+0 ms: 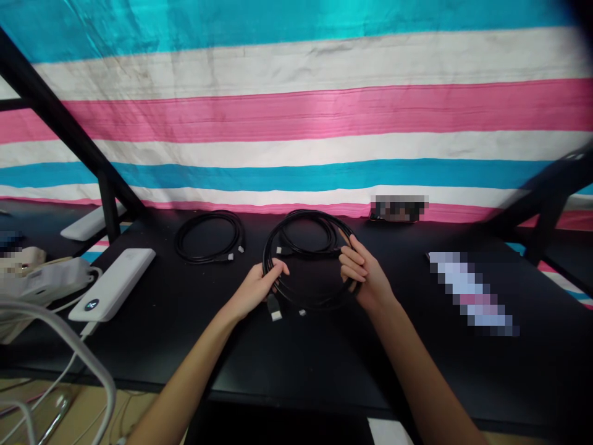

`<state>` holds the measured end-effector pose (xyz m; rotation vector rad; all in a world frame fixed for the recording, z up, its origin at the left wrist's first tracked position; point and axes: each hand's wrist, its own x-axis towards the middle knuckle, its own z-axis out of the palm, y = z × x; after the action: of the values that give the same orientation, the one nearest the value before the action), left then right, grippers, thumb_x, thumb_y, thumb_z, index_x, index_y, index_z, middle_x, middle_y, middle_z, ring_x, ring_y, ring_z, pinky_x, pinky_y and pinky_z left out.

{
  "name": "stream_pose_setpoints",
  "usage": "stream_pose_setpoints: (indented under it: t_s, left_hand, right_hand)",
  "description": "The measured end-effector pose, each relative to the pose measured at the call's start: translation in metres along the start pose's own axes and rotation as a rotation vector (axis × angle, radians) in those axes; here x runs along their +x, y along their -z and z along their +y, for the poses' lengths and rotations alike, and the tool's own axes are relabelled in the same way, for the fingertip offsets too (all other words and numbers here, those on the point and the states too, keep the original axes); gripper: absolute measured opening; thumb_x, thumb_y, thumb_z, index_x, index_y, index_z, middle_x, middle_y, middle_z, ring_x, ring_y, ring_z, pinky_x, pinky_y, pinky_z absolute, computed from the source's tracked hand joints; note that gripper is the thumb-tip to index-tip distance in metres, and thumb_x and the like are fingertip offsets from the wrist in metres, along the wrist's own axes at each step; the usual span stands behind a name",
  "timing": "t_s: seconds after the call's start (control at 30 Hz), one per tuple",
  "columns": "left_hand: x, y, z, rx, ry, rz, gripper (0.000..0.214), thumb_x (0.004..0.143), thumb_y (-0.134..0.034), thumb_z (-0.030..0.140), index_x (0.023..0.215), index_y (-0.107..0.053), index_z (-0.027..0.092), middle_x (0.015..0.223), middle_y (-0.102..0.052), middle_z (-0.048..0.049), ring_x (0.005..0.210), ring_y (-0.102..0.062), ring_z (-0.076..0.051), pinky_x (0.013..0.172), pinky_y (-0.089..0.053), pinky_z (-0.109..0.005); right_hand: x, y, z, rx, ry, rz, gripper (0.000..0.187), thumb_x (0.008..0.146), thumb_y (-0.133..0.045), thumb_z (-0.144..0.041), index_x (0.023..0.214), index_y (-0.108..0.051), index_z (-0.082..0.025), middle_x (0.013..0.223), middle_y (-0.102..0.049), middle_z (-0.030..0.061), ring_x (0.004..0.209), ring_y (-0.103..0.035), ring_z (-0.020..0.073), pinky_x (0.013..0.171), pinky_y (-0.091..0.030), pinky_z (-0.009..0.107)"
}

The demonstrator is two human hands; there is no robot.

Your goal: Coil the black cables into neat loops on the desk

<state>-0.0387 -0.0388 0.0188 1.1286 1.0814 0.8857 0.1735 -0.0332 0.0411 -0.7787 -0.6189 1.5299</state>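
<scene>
A black cable wound into a loop [319,298] hangs just above the black table [296,352], held on both sides. My left hand [259,285] is closed around the loop's left side, with a silver-tipped plug [275,309] dangling below it. My right hand [364,272] pinches the loop's right side. A smaller coil of the same or another cable [308,238] lies inside the top of the loop. A second coiled black cable [209,237] rests on the table to the left, apart from both hands.
A white power bank [113,283] with a white lead lies at the left, near a white adapter [44,281]. Black metal frame bars [60,120] rise at left and right. A striped cloth [296,117] hangs behind the table. Blurred items sit at right.
</scene>
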Motion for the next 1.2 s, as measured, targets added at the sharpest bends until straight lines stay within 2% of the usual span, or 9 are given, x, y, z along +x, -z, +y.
stream_pose_setpoints:
  t_s: [0.07, 0.17, 0.27, 0.37, 0.53, 0.8, 1.0, 1.1, 1.2]
  left_hand:
    - [0.003, 0.0, -0.002, -0.047, 0.002, 0.062, 0.027, 0.078, -0.063, 0.045, 0.081, -0.058, 0.019, 0.055, -0.046, 0.0056, 0.043, -0.04, -0.008, 0.038, -0.021, -0.017]
    - [0.006, 0.0, -0.004, -0.119, -0.004, 0.146, 0.029, 0.079, -0.06, 0.048, 0.086, -0.05, 0.022, 0.053, -0.043, 0.0082, 0.039, -0.037, -0.007, 0.037, -0.022, -0.016]
    - [0.007, 0.001, -0.003, -0.182, -0.031, 0.204, 0.03, 0.08, -0.058, 0.049, 0.086, -0.045, 0.023, 0.049, -0.035, 0.011, 0.035, -0.029, -0.005, 0.036, -0.02, -0.015]
    - [0.007, 0.001, -0.002, -0.222, -0.055, 0.251, 0.03, 0.079, -0.058, 0.05, 0.087, -0.042, 0.024, 0.048, -0.031, 0.0121, 0.033, -0.027, -0.005, 0.034, -0.017, -0.014]
    - [0.008, 0.0, -0.003, -0.23, -0.031, 0.278, 0.03, 0.079, -0.057, 0.051, 0.086, -0.044, 0.024, 0.046, -0.031, 0.0122, 0.03, -0.023, -0.004, 0.031, -0.01, -0.015]
    - [0.007, -0.001, -0.003, -0.223, 0.003, 0.283, 0.034, 0.076, -0.063, 0.051, 0.091, -0.051, 0.023, 0.048, -0.037, 0.012, 0.029, -0.024, -0.002, 0.031, -0.011, -0.014]
    - [0.006, 0.0, 0.001, -0.217, 0.018, 0.246, 0.035, 0.074, -0.065, 0.051, 0.082, -0.05, 0.02, 0.046, -0.046, 0.0092, 0.027, -0.028, -0.002, 0.029, -0.012, -0.014]
    - [0.006, -0.001, 0.001, -0.235, 0.004, 0.223, 0.037, 0.072, -0.067, 0.051, 0.075, -0.046, 0.02, 0.043, -0.041, 0.0112, 0.027, -0.026, -0.002, 0.028, -0.011, -0.013]
    - [0.006, -0.002, 0.001, -0.253, 0.007, 0.206, 0.04, 0.07, -0.069, 0.05, 0.072, -0.042, 0.021, 0.042, -0.038, 0.0124, 0.027, -0.026, -0.002, 0.027, -0.01, -0.012]
  right_hand:
    - [0.0, -0.003, 0.005, -0.039, 0.009, 0.03, 0.022, 0.073, -0.071, -0.027, 0.091, -0.061, -0.02, 0.046, -0.031, -0.013, 0.032, -0.018, 0.0014, 0.027, -0.02, 0.01]
    - [-0.002, -0.004, 0.015, -0.242, 0.035, 0.064, 0.042, 0.069, -0.073, -0.027, 0.108, -0.058, -0.02, 0.046, -0.039, -0.0132, 0.036, -0.036, 0.0043, 0.034, -0.034, 0.013]
    - [-0.004, -0.005, 0.025, -0.43, -0.041, -0.005, 0.043, 0.071, -0.073, -0.032, 0.108, -0.056, -0.019, 0.052, -0.051, -0.0095, 0.052, -0.058, 0.0104, 0.05, -0.049, 0.02]
    - [-0.007, -0.007, 0.03, -0.497, -0.135, -0.104, 0.038, 0.073, -0.071, -0.031, 0.105, -0.055, -0.018, 0.067, -0.062, -0.0035, 0.066, -0.066, 0.0138, 0.061, -0.054, 0.026]
    - [-0.01, -0.012, 0.028, -0.55, -0.241, -0.139, 0.022, 0.08, -0.064, -0.029, 0.091, -0.048, -0.02, 0.081, -0.067, 0.0021, 0.073, -0.07, 0.0176, 0.05, -0.057, 0.025]
    - [-0.013, -0.009, 0.024, -0.633, -0.393, -0.172, 0.016, 0.087, -0.052, -0.029, 0.089, -0.037, -0.022, 0.071, -0.073, 0.0055, 0.055, -0.07, 0.0176, 0.036, -0.049, 0.018]
    - [-0.006, -0.009, 0.022, -0.573, -0.181, 0.039, 0.022, 0.082, -0.055, -0.028, 0.1, -0.044, -0.022, 0.043, -0.057, -0.0072, 0.029, -0.052, 0.0111, 0.028, -0.038, 0.015]
    - [-0.003, -0.006, 0.02, -0.578, -0.043, 0.104, 0.033, 0.077, -0.058, -0.032, 0.106, -0.052, -0.018, 0.043, -0.054, -0.0083, 0.024, -0.044, 0.0075, 0.024, -0.029, 0.013]
    - [-0.001, -0.003, 0.02, -0.62, 0.069, 0.122, 0.042, 0.072, -0.061, -0.037, 0.108, -0.057, -0.015, 0.052, -0.058, -0.0066, 0.026, -0.046, 0.0069, 0.024, -0.032, 0.015]
